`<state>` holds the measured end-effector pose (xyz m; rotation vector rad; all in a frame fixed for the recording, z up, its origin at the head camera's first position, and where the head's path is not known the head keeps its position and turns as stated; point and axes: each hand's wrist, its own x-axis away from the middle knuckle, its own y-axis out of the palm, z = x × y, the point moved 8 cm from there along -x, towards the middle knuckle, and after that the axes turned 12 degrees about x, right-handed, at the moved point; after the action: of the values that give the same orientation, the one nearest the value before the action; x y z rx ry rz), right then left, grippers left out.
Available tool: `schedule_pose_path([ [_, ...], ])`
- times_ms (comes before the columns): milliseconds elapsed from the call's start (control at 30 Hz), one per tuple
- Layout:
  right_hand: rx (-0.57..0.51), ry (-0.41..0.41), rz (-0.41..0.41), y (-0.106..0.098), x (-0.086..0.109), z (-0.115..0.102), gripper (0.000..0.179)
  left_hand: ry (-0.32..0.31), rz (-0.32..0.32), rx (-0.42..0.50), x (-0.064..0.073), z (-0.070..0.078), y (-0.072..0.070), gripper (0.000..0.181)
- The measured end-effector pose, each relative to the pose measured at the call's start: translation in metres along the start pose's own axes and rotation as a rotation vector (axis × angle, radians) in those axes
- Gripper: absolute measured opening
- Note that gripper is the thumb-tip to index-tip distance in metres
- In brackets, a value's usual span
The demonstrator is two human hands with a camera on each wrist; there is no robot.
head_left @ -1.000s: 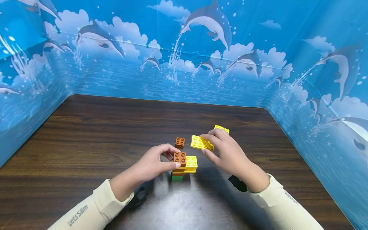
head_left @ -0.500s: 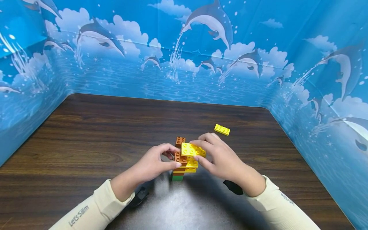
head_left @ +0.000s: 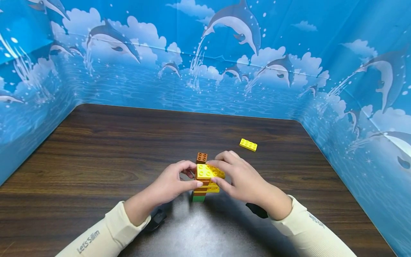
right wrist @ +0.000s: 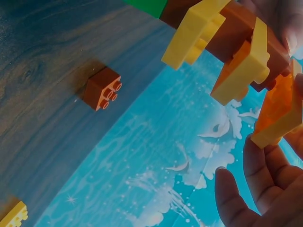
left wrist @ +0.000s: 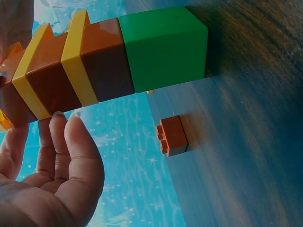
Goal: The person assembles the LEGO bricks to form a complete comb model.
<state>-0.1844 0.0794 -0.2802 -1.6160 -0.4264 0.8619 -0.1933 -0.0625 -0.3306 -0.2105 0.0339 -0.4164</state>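
Note:
A tower of toy building bricks stands upright on the table: a green brick (left wrist: 165, 49) at the bottom, then brown bricks (left wrist: 106, 59) alternating with thin yellow plates that jut out to the right. My left hand (head_left: 170, 182) grips the tower near its top, thumb on the near side and fingers behind. Over the topmost brown brick lies another yellow plate (head_left: 205, 171), pinched at its right end between the thumb and fingers of my right hand (head_left: 240, 175). In the right wrist view this yellow plate (right wrist: 279, 113) sits slightly tilted, right at the brown brick's studs.
A loose brown brick (head_left: 202, 157) stands on the table (head_left: 128, 142) just behind the tower. Farther back to the right lies a single yellow plate (head_left: 248, 144). A blue dolphin-print sheet (head_left: 144, 89) walls in the back and sides.
My right hand has carried the yellow plate leftward from behind the tower and brought it over the top brown brick. My left hand has kept its grip on the tower.

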Motion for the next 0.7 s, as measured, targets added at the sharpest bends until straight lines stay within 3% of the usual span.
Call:
schedule_pose_path([
  [700,0.097,-0.070,-0.025,-0.0040,-0.0041,-0.0100,0.040,0.013,0.016,-0.023,-0.0006,-0.0014,0.0005,0.036],
])
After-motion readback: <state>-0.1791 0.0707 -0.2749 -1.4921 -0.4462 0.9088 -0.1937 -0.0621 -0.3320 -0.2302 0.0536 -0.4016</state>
